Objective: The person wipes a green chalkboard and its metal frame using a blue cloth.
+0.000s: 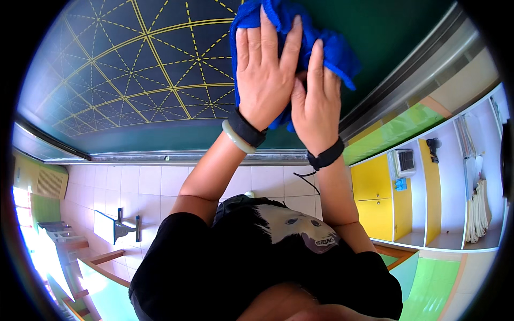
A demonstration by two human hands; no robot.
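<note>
A crumpled blue cloth [339, 56] lies against the green chalkboard [385, 36], under both of my hands. With its palm flat on the cloth, my left hand [265, 78] presses it to the board, fingers pointing up and somewhat spread. Close beside it on the right, my right hand [319, 104] also rests on the cloth, its fingertips over the bunched fabric. Both palms are hidden, as is the board surface behind the cloth. To the left of the cloth, a dark panel with a yellow practice grid [172, 86] of solid and dashed lines covers part of the board.
A metal ledge [192, 156] runs along the board's lower edge; a metal frame [401, 68] borders its right side. White and yellow shelving [433, 192] holding papers stands at right. On the tiled floor [172, 180] at left is a screen on a stand [105, 226], near desks [104, 289].
</note>
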